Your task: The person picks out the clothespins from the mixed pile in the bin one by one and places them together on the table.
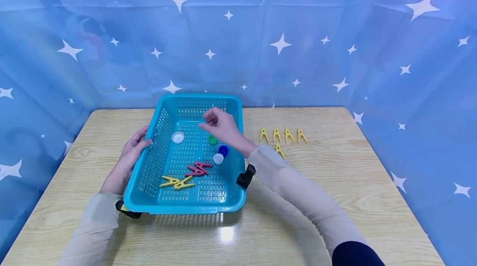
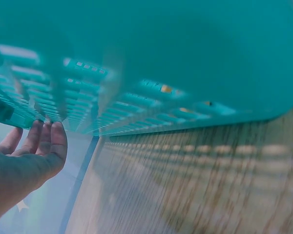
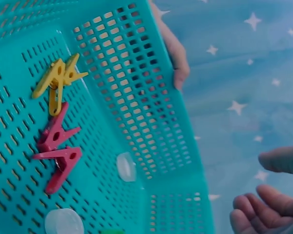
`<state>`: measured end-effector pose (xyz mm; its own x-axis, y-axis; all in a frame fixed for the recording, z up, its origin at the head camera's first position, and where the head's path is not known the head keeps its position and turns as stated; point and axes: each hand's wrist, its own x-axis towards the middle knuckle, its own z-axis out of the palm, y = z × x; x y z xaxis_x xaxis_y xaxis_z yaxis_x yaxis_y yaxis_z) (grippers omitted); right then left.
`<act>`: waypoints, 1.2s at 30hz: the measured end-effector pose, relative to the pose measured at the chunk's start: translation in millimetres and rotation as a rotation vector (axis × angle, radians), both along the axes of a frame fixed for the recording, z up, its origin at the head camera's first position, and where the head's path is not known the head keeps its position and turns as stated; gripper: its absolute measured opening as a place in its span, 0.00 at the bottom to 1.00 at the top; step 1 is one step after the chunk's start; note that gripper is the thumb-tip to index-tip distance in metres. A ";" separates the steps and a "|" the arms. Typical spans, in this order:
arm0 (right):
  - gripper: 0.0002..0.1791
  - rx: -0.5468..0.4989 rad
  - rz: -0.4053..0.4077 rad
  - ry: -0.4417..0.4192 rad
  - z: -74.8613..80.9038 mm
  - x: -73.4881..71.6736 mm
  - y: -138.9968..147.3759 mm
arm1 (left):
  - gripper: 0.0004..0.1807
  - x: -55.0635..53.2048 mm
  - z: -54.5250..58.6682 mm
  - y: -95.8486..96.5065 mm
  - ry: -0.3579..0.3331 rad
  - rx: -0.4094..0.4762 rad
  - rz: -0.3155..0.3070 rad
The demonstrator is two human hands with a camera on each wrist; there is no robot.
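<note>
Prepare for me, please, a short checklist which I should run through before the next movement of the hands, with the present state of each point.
1. Left hand touching the basket: ok, at its left rim.
2. Right hand free: ok, the right wrist view shows nothing between thumb and fingers.
3. Basket standing flat on the table: cannot tell, its base is hidden.
4. Yellow pegs in the basket lying separately: not ok, the two overlap.
5. All yellow pegs inside the basket: not ok, five yellow pegs stand out on the table, right of it.
</note>
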<state>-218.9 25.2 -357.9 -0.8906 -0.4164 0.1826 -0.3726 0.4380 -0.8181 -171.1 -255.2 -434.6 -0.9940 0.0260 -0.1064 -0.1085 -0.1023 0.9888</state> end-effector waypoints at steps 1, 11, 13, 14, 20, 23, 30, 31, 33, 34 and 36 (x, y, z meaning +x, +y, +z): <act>0.13 0.000 0.003 -0.013 -1.0 -0.8 -2.3 | 0.33 0.0 0.0 0.0 0.001 0.002 0.000; 0.15 0.062 0.018 -0.221 -15.4 -12.2 -19.1 | 0.34 -0.3 -0.1 -0.7 -0.007 -0.032 -0.001; 0.14 0.102 0.011 -0.260 -17.9 -14.8 -22.6 | 0.34 -0.4 0.2 -0.7 -0.008 -0.037 -0.003; 0.14 0.124 0.011 -0.276 -18.9 -16.1 -24.5 | 0.34 -0.5 0.4 -0.7 -0.006 -0.045 -0.005; 0.10 0.308 0.055 -0.327 -26.5 -23.0 -33.5 | 0.33 -0.6 0.7 -0.1 0.003 -0.043 -0.013; 0.04 0.394 0.085 -0.346 -31.7 -26.3 -36.1 | 0.33 -0.6 0.4 0.1 0.004 -0.036 -0.012; 0.08 0.488 0.153 -0.412 -38.6 -23.1 -40.8 | 0.33 -1.0 -0.2 0.7 0.009 -0.032 -0.004; 0.08 0.495 0.163 -0.413 -39.3 -22.5 -41.8 | 0.33 -1.0 -0.2 0.7 0.009 -0.032 -0.003; 0.09 0.512 0.187 -0.402 -41.0 -21.8 -43.8 | 0.33 -0.8 -0.3 0.5 0.012 -0.034 -0.004; 0.09 0.519 0.199 -0.393 -41.9 -21.4 -44.8 | 0.33 -0.7 -0.2 0.6 0.012 -0.031 -0.005; 0.10 0.529 0.218 -0.386 -44.2 -20.8 -46.9 | 0.33 -0.5 0.0 0.8 0.010 -0.027 -0.008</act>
<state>-239.7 -21.7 -402.0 -0.7367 -0.5397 -0.4074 -0.2228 0.7626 -0.6073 -171.6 -254.4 -434.6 -0.9948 0.0311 -0.0969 -0.0990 -0.0743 0.9923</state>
